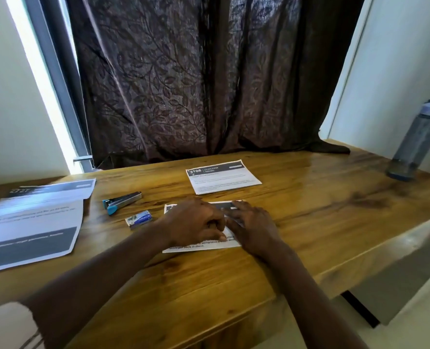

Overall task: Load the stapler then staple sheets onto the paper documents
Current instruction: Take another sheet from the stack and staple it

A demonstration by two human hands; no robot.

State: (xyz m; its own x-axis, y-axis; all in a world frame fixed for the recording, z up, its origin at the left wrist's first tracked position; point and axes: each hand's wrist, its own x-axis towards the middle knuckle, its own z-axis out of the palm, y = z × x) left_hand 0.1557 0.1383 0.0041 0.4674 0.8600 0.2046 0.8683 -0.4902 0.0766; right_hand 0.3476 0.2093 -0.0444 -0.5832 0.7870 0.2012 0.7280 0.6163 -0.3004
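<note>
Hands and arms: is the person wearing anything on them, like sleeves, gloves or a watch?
Nothing worn shows. The left hand and right hand are gloveless, and both forearms are uncovered to the picture's lower edge: no sleeve, watch or bracelet. Rings are too blurred to tell.

stapler point(121, 202) left of sheet point(231, 243) | staple box point(138, 218) before stapler | bottle point(415, 142) far right

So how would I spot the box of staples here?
On the wooden table, look left of the small sheet nearest the person. Just nearer than the blue stapler lies the staple box: small, blue and white, the only carton among flat papers.
</note>
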